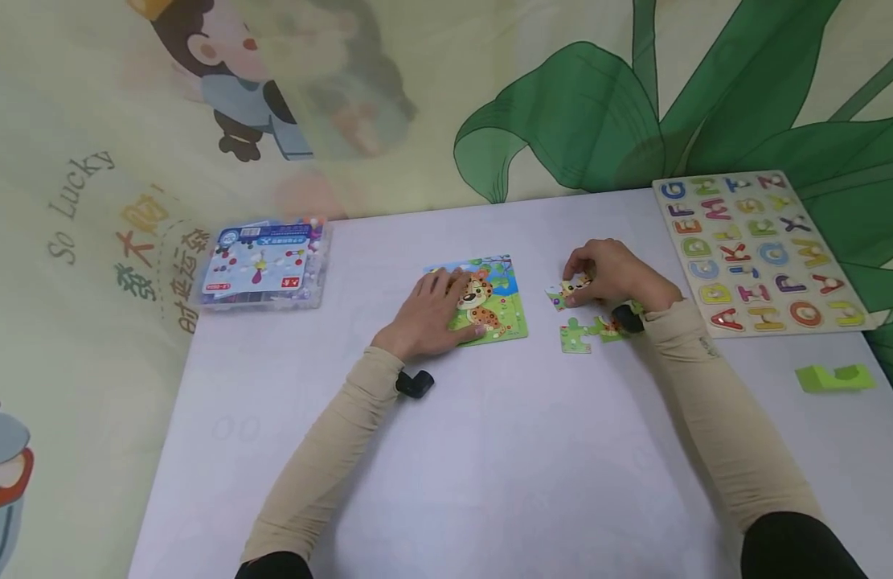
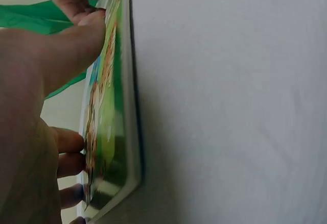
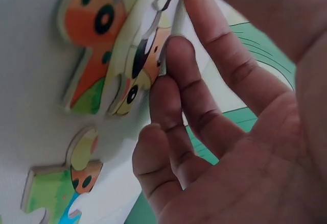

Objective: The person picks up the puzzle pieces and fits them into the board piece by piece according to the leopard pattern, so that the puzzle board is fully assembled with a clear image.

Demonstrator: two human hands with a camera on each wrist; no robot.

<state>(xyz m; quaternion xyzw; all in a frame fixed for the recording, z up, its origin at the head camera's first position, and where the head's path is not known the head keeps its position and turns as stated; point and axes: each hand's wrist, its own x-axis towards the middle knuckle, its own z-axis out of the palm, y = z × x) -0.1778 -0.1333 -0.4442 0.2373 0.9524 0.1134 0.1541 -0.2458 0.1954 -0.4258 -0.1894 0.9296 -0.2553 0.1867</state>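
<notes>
My left hand rests flat on a jigsaw puzzle board with a cartoon leopard, fingers spread over its left part. In the left wrist view, the thumb lies across the board's edge. To the right of the board, my right hand pinches a puzzle piece printed with part of an animal face. Its fingertips sit along the piece's edge in the right wrist view. An orange and green piece overlaps it there. Nearer the body lies a green puzzle piece, with another spotted piece beside it.
A clear plastic box with a printed label stands at the back left. An alphabet board lies at the back right, and a light green block is nearer the table's right edge. A printed cloth hangs behind the white table.
</notes>
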